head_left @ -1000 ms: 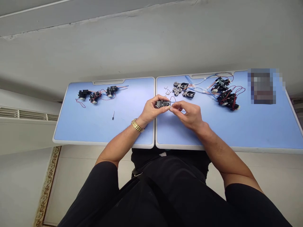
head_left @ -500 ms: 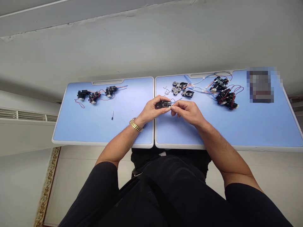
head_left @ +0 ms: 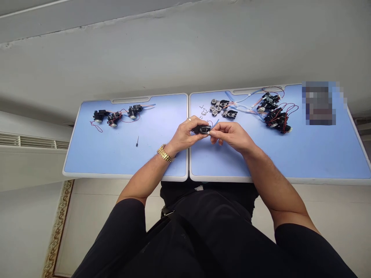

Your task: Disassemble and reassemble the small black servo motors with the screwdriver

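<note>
a: what are the hands doing?

b: both meet over the middle of the blue table (head_left: 124, 158), right where its two halves join. the left hand (head_left: 185, 136) is curled around a small black motor part (head_left: 203, 129), gripping it from the left side. the right hand (head_left: 230, 136) is pinched shut on the right end of that same part, thumb and forefinger tight against it.

a: is the part on the table?

b: no, it is lifted a little above the surface, held between the two hands. a thin blue wire (head_left: 216, 122) sticks up from it toward the far side.

a: anything on the left wrist?

b: a gold watch (head_left: 165, 153), just behind the left hand.

a: what lies around?

b: beyond the hands, some tiny screws (head_left: 203, 112) are scattered, and just right of them a cluster of small silver and black gear pieces (head_left: 222, 107). farther right is a pile of black motors with red and blue wires (head_left: 275, 110). on the far left of the table three finished motors (head_left: 116, 115) lie in a row with red wires trailing. nearer the person, well apart from those, a small screwdriver bit (head_left: 137, 141) lies alone.

a: and at the far right?

b: a blurred dark thing (head_left: 319, 103) at the table's corner; i cannot tell what it is.
</note>
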`<state>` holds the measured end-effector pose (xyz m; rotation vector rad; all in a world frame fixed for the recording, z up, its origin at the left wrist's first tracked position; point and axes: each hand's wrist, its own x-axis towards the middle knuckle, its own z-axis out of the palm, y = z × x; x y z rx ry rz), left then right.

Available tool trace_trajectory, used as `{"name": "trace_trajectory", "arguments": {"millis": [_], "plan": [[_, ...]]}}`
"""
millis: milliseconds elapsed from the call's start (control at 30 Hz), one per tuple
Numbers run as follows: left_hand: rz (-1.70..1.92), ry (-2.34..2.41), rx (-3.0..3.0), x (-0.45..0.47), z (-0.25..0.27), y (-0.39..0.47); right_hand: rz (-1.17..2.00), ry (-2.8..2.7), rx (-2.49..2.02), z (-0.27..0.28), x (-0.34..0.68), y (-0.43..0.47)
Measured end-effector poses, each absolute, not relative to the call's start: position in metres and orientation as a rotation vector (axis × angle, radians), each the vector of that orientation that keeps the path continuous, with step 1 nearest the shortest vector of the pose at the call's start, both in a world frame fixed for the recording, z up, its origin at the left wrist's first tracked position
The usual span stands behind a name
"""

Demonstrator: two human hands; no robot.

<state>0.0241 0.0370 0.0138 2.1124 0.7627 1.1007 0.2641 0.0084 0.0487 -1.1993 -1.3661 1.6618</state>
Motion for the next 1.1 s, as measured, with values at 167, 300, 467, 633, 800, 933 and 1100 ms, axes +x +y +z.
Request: {"name": "trace_trajectory", "arguments": {"millis": [167,300,467,633,800,933,1100], "plan": [[1.098,0.755,2.148,0.0235,0.014,0.0361,1.672,-1.358,-1.215,0.0494,0.2632,0.0082],[1.055,0.792,2.162,0.0231,0.0128,0.0357,1.632,-1.393,-1.259,0.0494,0.263,0.0083],[0.978,0.85,2.114,0.0224,0.012,0.036,1.481,-1.528,-1.27,0.0484,0.2644,0.0083],[0.958,0.878,2.084,0.022,0.0122,0.0366,1.376,-1.58,-1.234,0.0451,0.264,0.0072],[0.981,0.878,2.101,0.0217,0.0127,0.0367,1.24,-1.619,-1.232,0.042,0.263,0.0055],[0.997,0.865,2.123,0.0213,0.0131,0.0359,1.139,-1.653,-1.227,0.0419,0.2633,0.0049],[1.049,0.824,2.141,0.0222,0.0132,0.0352,1.031,-1.734,-1.196,0.04,0.2648,0.0059]]}}
